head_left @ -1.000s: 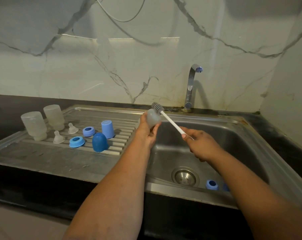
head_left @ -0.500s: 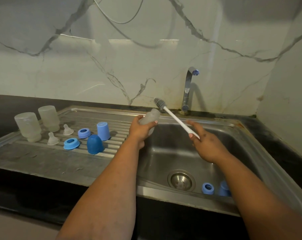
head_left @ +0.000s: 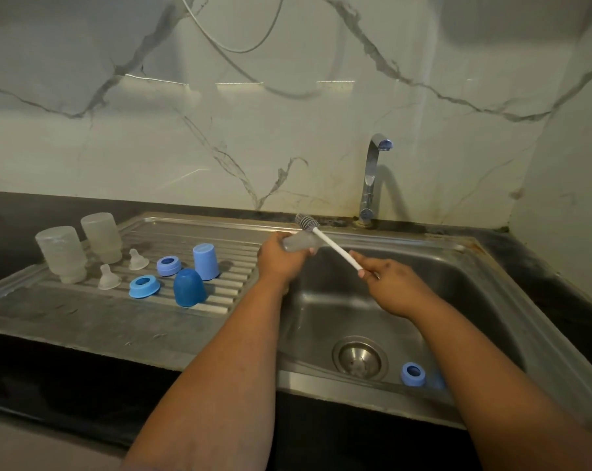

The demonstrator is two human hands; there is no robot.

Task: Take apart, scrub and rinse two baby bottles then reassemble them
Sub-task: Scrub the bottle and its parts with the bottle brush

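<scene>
Head view: a small frosted translucent plastic bottle piece (head_left: 299, 243) lies on its side over the far left edge of the stainless steel sink basin (head_left: 464, 283), gripped by the left hand (head_left: 281, 258) with the fingers curled round it. The right hand (head_left: 391, 283) pinches the near end of a white-handled bottle brush (head_left: 335, 248), whose grey bristle head (head_left: 306, 222) pokes out just beyond the piece rather than inside it; whether the handle touches the piece I cannot tell.

On the ribbed steel drainboard (head_left: 84, 311) to the left, parts stand apart from one another: two frosted bottle bodies (head_left: 80, 249) upside down at the far left, two clear silicone teats (head_left: 123, 271), two blue screw rings (head_left: 155, 277), and two blue caps (head_left: 199, 273). In the basin, near right of the drain strainer (head_left: 360, 357), lies another blue ring (head_left: 413, 373) with a blurred blue part beside it.

Judging by this, taking apart is done, scrubbing is under way, and the parts in the basin, rinsing under the chrome tap (head_left: 372, 175), which runs no water, and all reassembly remain.
</scene>
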